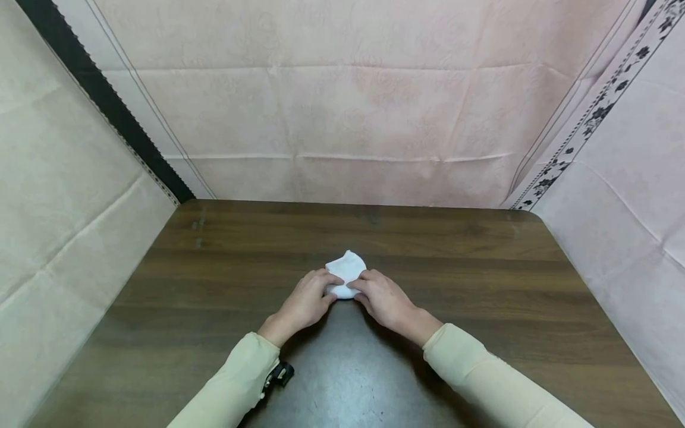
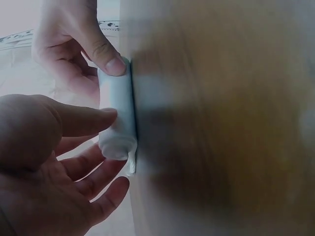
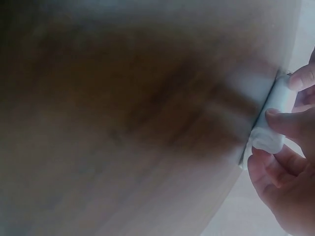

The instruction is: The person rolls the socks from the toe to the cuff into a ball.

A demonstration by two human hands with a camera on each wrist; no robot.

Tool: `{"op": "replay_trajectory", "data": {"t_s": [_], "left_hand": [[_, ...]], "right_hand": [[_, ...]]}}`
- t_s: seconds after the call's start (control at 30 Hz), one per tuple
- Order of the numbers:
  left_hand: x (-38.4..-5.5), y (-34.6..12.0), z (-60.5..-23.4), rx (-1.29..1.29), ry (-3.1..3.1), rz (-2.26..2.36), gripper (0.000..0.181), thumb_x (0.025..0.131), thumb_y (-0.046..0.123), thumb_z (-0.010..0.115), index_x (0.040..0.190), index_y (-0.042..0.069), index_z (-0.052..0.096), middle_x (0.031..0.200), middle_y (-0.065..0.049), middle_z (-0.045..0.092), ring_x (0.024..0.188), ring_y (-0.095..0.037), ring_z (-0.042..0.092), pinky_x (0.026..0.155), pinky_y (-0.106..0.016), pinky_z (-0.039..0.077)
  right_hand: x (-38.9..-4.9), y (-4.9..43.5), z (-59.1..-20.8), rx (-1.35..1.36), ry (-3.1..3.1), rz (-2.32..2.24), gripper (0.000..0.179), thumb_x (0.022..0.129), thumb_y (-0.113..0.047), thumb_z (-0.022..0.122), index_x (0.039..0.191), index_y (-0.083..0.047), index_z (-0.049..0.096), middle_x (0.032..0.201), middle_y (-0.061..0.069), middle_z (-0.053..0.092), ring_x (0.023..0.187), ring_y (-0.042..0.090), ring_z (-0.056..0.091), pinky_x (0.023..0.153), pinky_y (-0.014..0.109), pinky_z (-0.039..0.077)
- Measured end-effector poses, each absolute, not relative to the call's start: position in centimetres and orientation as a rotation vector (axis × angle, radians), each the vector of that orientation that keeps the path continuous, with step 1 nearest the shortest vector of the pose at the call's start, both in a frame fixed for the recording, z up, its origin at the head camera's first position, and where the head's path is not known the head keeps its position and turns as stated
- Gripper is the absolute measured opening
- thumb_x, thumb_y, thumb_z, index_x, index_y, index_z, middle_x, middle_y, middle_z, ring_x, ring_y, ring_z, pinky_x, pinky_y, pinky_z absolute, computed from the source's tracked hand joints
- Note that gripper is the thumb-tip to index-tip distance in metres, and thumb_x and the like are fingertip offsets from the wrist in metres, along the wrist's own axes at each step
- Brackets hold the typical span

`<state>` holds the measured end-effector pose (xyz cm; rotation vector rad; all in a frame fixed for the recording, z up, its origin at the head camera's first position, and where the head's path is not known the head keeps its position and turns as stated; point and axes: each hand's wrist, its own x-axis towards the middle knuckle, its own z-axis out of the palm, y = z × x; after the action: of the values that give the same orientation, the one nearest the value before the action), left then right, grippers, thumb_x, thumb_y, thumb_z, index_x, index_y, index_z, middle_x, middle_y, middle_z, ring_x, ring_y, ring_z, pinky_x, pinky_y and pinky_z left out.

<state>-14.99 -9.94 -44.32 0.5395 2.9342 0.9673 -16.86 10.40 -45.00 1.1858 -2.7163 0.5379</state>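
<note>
A small white cloth (image 1: pixel 346 266) lies on the wooden table in front of me, its near part rolled into a short cylinder and its far part flat with a curved edge. My left hand (image 1: pixel 307 298) holds the left end of the roll. On the right end, my right hand (image 1: pixel 386 301) grips it the same way. Seen in the left wrist view, the roll (image 2: pixel 116 93) has both thumbs pressed on its near side, with fingers around the ends. A loose layer shows at the roll's end (image 3: pixel 267 140) in the right wrist view. What kind of cloth it is, I cannot tell.
The dark wooden table (image 1: pixel 460 261) stretches around both hands, with glare near its front. Pale cloth hangings (image 1: pixel 342 113) stand behind it and at both sides. A black device (image 1: pixel 280 373) is strapped at the left wrist.
</note>
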Motion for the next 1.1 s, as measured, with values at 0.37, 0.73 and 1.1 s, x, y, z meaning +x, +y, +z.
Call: {"op": "replay_trajectory", "data": {"t_s": [0.37, 0.73, 1.1], "left_hand": [[-14.8, -9.7, -44.3, 0.530, 2.913, 1.002, 0.024, 0.088, -0.002, 0.075, 0.109, 0.008, 0.075, 0.114, -0.006, 0.067, 0.108, -0.027, 0.059, 0.095, -0.044, 0.047], [-15.9, -9.9, -43.9, 0.510, 2.916, 0.955, 0.021, 0.093, 0.001, 0.070, 0.112, 0.009, 0.075, 0.113, -0.007, 0.070, 0.109, -0.028, 0.061, 0.096, -0.045, 0.047], [-16.0, -9.8, -44.0, 0.486, 2.905, 0.966, 0.022, 0.095, 0.001, 0.067, 0.114, 0.008, 0.075, 0.117, -0.009, 0.070, 0.111, -0.030, 0.061, 0.096, -0.045, 0.047]], "right_hand": [[-16.9, 10.6, -45.1, 1.216, -2.736, 0.562, 0.026, 0.091, -0.005, 0.074, 0.117, -0.011, 0.074, 0.106, 0.005, 0.067, 0.096, 0.022, 0.063, 0.083, 0.038, 0.053], [-17.5, 10.6, -44.9, 1.204, -2.706, 0.474, 0.032, 0.089, -0.009, 0.078, 0.120, -0.009, 0.070, 0.110, 0.007, 0.064, 0.097, 0.022, 0.060, 0.083, 0.036, 0.053], [-17.8, 10.6, -45.3, 1.210, -2.633, 0.481, 0.027, 0.086, -0.004, 0.080, 0.110, -0.011, 0.070, 0.106, 0.005, 0.061, 0.093, 0.021, 0.058, 0.080, 0.033, 0.052]]}}
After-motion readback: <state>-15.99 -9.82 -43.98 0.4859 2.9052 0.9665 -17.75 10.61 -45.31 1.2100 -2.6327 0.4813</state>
